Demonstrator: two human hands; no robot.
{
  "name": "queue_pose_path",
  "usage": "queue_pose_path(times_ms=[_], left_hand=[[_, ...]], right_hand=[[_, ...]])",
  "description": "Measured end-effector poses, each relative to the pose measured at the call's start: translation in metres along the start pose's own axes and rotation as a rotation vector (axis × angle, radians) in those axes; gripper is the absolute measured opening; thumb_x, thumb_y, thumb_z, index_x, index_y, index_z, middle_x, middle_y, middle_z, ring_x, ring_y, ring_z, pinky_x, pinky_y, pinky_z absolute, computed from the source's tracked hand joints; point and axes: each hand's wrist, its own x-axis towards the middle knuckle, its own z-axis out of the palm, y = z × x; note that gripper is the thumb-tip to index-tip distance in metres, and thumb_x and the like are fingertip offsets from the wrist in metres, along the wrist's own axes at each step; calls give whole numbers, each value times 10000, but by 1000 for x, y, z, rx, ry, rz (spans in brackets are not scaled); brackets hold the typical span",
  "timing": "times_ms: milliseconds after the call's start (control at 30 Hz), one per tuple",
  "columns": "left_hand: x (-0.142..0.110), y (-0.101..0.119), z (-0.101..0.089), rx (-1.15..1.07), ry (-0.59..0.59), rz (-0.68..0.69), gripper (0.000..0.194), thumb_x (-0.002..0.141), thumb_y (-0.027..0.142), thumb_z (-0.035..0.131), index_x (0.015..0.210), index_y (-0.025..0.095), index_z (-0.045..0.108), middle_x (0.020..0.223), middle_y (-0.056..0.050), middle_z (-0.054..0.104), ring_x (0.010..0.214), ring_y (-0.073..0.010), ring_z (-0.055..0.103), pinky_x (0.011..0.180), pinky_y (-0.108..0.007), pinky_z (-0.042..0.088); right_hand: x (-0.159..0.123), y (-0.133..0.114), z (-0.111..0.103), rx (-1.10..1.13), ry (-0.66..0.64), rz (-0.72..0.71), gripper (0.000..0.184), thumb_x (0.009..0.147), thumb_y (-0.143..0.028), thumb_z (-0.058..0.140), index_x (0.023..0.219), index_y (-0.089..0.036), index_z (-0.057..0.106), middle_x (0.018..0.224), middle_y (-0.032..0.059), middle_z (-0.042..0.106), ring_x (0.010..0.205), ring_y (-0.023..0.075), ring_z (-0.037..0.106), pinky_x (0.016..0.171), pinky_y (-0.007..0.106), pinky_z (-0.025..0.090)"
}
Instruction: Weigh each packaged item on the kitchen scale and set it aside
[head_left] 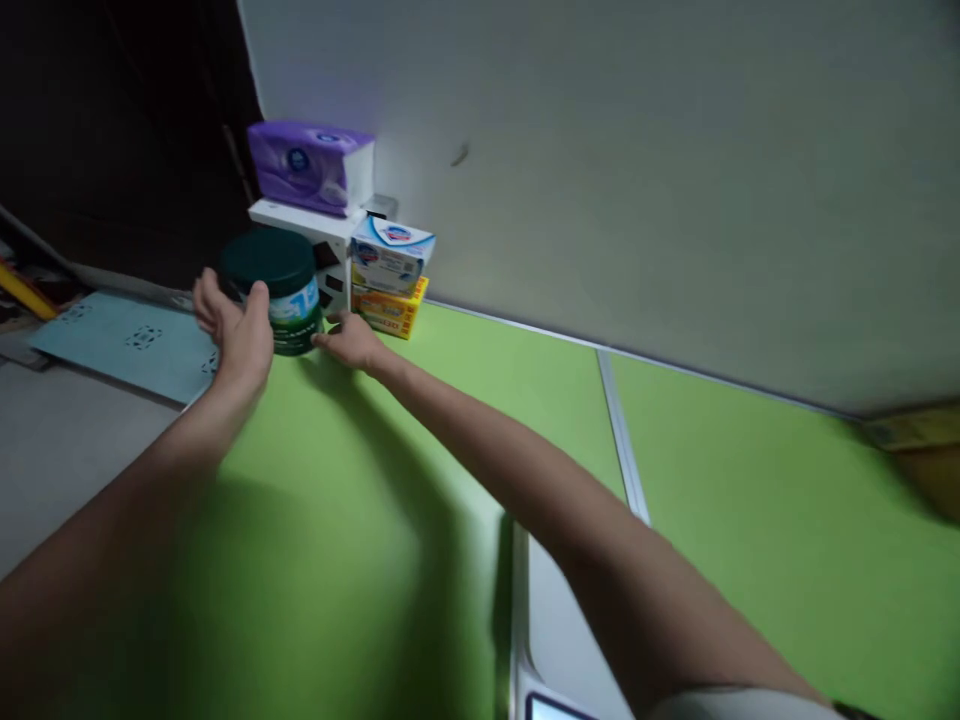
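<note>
A dark green round jar (268, 258) with a wide lid and a blue-and-white label stands at the far left end of the green tabletop, between my two hands. My left hand (241, 335) is cupped against its left side, with the thumb in front and the fingers reaching behind. At the lower right of the jar, my right hand (346, 340) presses its fingertips to the base. Just behind the jar is a white box (337, 262) with dark cut-outs. A purple tissue pack (304, 165) lies on top of that box.
Right of the white box, a white soap box (390, 255) rests on a yellow box (391, 312) against the wall. A pale blue board (127, 340) lies left. Below my right forearm is a white device (559, 620). A blurred yellow-brown object (922, 455) sits at far right.
</note>
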Motion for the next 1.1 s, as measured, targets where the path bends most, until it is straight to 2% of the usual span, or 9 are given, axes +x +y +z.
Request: queue_pose_path(times_ms=[100, 200, 300, 400, 567, 733, 833, 967, 1100], left_hand=[[-57, 25, 0, 93, -38, 170, 616, 903, 413, 506, 1422, 162, 290, 1603, -107, 157, 1477, -361, 86, 1166, -572, 91], [-117, 50, 16, 62, -361, 335, 489, 846, 286, 534, 1320, 201, 453, 1553, -116, 288, 1465, -361, 181, 1189, -570, 169], [-168, 83, 33, -39, -696, 377, 498, 876, 273, 488, 1367, 211, 431, 1497, -150, 389, 1427, -349, 304, 1149, -590, 287], [-209, 124, 46, -155, -998, 319, 518, 916, 347, 457, 1430, 327, 390, 1436, -100, 502, 1307, -339, 493, 1015, -538, 481], [-252, 204, 72, -178, -1334, 334, 536, 914, 469, 452, 1437, 355, 411, 1292, -96, 639, 1095, -330, 656, 848, -472, 585], [-273, 282, 148, -78, -1458, 634, 631, 886, 467, 497, 1473, 273, 366, 1453, -141, 503, 1230, -349, 573, 985, -544, 497], [-294, 314, 220, -92, -1436, 724, 637, 888, 402, 487, 1479, 216, 342, 1521, -156, 408, 1367, -339, 436, 1114, -569, 348], [-336, 339, 312, -102, -1364, 746, 605, 849, 319, 491, 1408, 96, 430, 1505, -218, 406, 1438, -370, 305, 1168, -570, 220], [-362, 350, 363, -149, -1236, 798, 565, 897, 330, 409, 1412, 97, 411, 1537, -187, 370, 1494, -333, 151, 1194, -582, 51]], right_hand=[[-44, 17, -37, 53, -103, -14, 318, 803, -207, 672, 1093, -87, 619, 980, 120, 703, 920, 231, 681, 900, 395, 534], [-116, 36, -82, 82, -245, -3, 243, 801, -178, 655, 1029, -98, 640, 880, 72, 707, 809, 184, 673, 853, 368, 542], [-201, 50, -127, 80, -418, -24, 169, 812, -194, 665, 962, -118, 654, 914, 56, 707, 838, 158, 667, 845, 328, 537], [-279, 63, -160, 142, -572, 11, 217, 839, -242, 668, 1015, -123, 628, 986, 62, 690, 858, 137, 661, 807, 286, 548], [-374, 104, -202, 336, -495, -49, 206, 800, -220, 704, 961, -121, 623, 943, 50, 693, 880, 126, 663, 865, 257, 529], [-433, 171, -253, 446, -22, -56, 179, 805, -268, 672, 933, -143, 677, 982, 51, 725, 954, 151, 674, 950, 317, 504], [-452, 226, -291, 410, 527, 77, 238, 784, -324, 662, 956, -160, 680, 988, 66, 733, 960, 180, 685, 959, 367, 510], [-466, 298, -344, 239, 1205, 331, 564, 761, -340, 649, 1266, -124, 518, 1228, 178, 633, 1126, 226, 625, 1006, 405, 484], [-469, 342, -399, 101, 1424, 485, 952, 708, -377, 708, 1444, -10, 229, 1426, 302, 412, 1340, 304, 456, 1105, 442, 388]])
